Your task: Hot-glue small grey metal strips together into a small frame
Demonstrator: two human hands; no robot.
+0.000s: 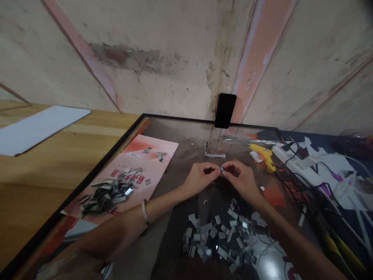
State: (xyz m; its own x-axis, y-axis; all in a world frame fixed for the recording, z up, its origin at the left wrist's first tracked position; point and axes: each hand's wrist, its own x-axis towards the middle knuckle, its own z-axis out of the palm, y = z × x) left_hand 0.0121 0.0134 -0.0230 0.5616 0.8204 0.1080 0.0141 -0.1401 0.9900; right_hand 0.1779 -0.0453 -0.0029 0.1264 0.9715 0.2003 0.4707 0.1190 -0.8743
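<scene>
Over the dark glossy tabletop, my left hand (198, 179) and my right hand (241, 181) meet fingertip to fingertip, each closed in a pinch. A small silvery piece (222, 169) shows between them, mostly hidden by the fingers. Below the hands lies a loose spread of small grey, shiny rectangular pieces (223, 237). To the left, a heap of similar pieces (106, 196) rests on a pink printed booklet (157, 163), with a few more near its top. Just beyond the hands is a thin pale strip (215, 156) with a short upright part at its left end.
A yellow hot glue gun (264, 156) lies to the right, beside a white power strip (300, 165) and tangled cables. Behind it is a bundle of thin clear rods (250, 140). A black phone (225, 111) leans against the wall. White paper (43, 128) lies far left.
</scene>
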